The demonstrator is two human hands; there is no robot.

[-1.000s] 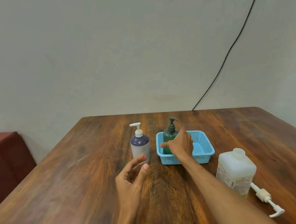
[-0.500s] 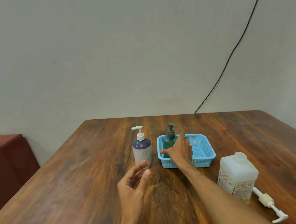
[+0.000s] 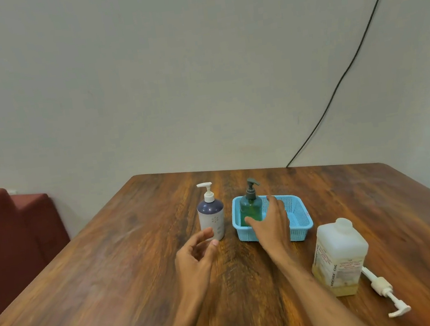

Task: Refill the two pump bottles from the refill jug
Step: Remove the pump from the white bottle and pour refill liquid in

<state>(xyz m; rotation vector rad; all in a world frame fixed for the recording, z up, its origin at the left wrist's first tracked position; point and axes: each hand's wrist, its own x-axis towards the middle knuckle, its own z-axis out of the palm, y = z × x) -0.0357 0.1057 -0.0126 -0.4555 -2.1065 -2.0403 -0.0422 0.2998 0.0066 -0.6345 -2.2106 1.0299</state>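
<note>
Translucent squarish refill jug [image 3: 339, 256], uncapped, stands at the right of a grained wooden table [image 3: 113, 272], its detached white pump [image 3: 385, 291] lying beside it. Green pump bottle [image 3: 251, 207] stands in a perforated blue basket [image 3: 297, 215]; navy-and-white pump bottle [image 3: 211, 215] just left. Right hand [image 3: 271, 223] spread wide beside the green bottle; left hand [image 3: 196, 258] loosely open, empty. Plain wall [image 3: 169, 73] behind.

Upright bottles [image 3: 211, 214] [image 3: 251, 206] (pumps on), jug [image 3: 339, 257]
</note>
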